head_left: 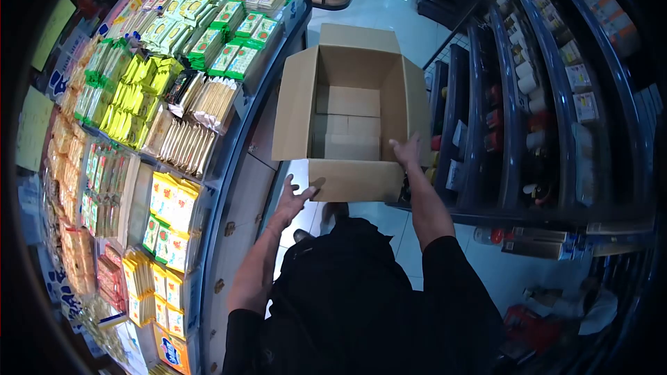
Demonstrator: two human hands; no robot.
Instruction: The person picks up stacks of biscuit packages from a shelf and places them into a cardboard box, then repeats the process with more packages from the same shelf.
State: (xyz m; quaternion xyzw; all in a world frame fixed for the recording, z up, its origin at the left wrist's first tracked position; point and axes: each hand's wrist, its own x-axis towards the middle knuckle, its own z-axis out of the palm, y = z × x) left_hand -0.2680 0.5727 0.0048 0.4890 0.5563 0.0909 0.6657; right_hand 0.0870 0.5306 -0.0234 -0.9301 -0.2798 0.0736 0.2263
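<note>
An empty cardboard box (347, 107), its top flaps folded outward, sits in front of me with the opening facing up. My left hand (294, 200) is at the left corner of the near flap, fingers spread and the thumb by the flap's edge. At the box's near right corner, my right hand (408, 151) grips the rim, thumb toward the inside and the other fingers over the right flap. Bare seams of the box's bottom show inside.
On the left runs a long display counter (240, 132) piled with packaged snacks, among them yellow packets (139, 97) and green-and-white packets (243, 42). Dark shelves (507, 97) with goods line the right side. Another person (597, 309) is at the lower right. Tiled floor (379, 0) lies beyond the box.
</note>
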